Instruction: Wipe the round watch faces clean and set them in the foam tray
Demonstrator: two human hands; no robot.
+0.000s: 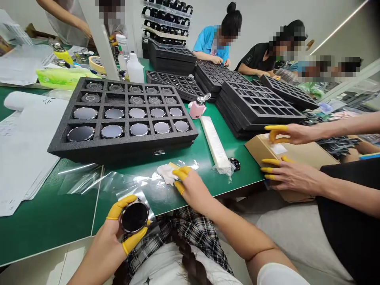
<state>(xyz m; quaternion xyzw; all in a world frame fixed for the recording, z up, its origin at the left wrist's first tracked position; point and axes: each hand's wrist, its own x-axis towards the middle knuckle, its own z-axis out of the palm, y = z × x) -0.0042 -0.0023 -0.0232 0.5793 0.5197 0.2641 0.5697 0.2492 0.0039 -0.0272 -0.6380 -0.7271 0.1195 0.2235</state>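
My left hand (118,225), wearing yellow finger cots, grips a round watch body (135,216) by its rim. Its dark glass faces up and no strap shows on it. My right hand (190,186), also in yellow finger cots, pinches a crumpled white wipe (166,174) at the table's front part. Clear plastic film (86,180) lies on the green table (59,221) near both hands. Beyond them, a black foam tray (118,147) holds several round watch bodies in its compartments; one compartment in its second row from the back has none.
A pink pump bottle (198,109) and a long white block (215,144) lie right of the tray. White papers (29,130) cover the left side. At right, a co-worker's hands (292,174) touch a cardboard box (299,150). Black foam trays (237,113) are stacked behind.
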